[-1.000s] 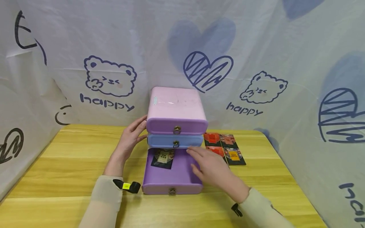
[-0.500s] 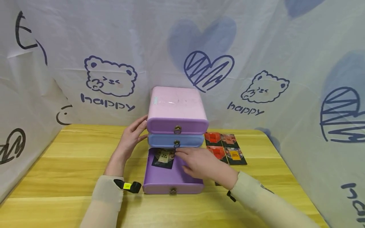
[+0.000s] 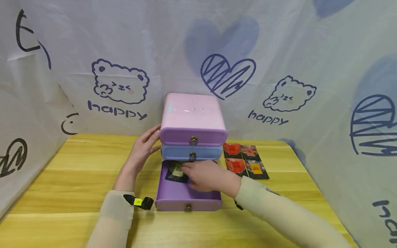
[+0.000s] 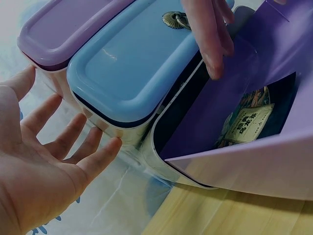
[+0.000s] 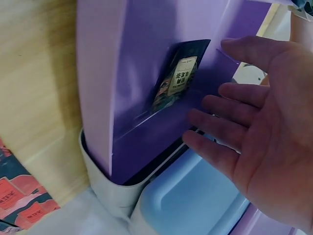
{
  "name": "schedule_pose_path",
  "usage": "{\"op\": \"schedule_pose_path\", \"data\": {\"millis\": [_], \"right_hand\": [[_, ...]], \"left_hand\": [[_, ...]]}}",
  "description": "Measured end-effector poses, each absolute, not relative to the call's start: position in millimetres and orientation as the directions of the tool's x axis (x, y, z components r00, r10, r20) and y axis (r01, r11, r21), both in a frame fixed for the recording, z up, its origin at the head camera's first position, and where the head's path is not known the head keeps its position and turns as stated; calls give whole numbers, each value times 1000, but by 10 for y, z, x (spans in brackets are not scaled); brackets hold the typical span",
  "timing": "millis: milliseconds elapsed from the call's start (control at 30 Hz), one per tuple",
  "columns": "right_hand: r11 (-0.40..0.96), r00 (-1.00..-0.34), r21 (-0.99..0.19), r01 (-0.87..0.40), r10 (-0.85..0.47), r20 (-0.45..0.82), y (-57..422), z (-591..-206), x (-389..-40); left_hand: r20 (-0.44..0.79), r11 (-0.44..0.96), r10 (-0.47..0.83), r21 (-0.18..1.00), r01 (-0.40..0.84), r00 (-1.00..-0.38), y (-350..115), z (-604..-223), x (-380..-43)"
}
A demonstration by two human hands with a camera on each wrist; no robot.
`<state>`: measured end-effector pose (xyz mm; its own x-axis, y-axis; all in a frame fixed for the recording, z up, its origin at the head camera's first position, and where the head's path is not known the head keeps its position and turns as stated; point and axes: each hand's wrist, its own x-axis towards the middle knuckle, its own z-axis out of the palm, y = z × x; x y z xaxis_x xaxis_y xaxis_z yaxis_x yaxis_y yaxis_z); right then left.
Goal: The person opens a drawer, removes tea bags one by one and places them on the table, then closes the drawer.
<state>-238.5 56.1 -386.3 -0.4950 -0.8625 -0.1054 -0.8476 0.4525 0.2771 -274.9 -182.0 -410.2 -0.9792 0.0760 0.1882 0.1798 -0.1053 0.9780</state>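
Observation:
A pink cabinet (image 3: 193, 112) with stacked drawers stands on the table. Its bottom purple drawer (image 3: 188, 205) is pulled out, while the blue drawer (image 3: 173, 153) and the purple top drawer (image 3: 173, 137) are closed. Inside the open drawer, toward its back left, lies a flat dark packet (image 5: 182, 76) with a cream label (image 4: 249, 123). My right hand (image 3: 206, 176) reaches over this drawer, fingers extended and spread, its fingertips overlapping the packet's right side in the head view. My left hand (image 4: 54, 161) spreads its fingers at the cabinet's left side, fingertips right at the wall.
Several dark packets with red and orange labels (image 3: 236, 166) lie in rows on the wooden table (image 3: 93, 172), right of the cabinet. A white printed curtain (image 3: 173, 44) hangs close behind the cabinet and along both sides of the table.
My right hand has moved left across the open drawer, from its right side to the packet. My left hand stays at the cabinet's side, and the packet lies where it was.

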Motion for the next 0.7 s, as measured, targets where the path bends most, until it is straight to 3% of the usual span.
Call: {"op": "schedule_pose_path", "data": {"millis": [367,700], "right_hand": [[478,-542,282,-831,-811,-222,307,-3910,-2524],[494,-566,303,-815,-791,-234,166,-4058,-2602]], "left_hand": [[187,-104,70,978,179,-980,-1826,-4100,-2741],[193,-107,64,977,186,-979,-1816,-4105,-2741]]}}
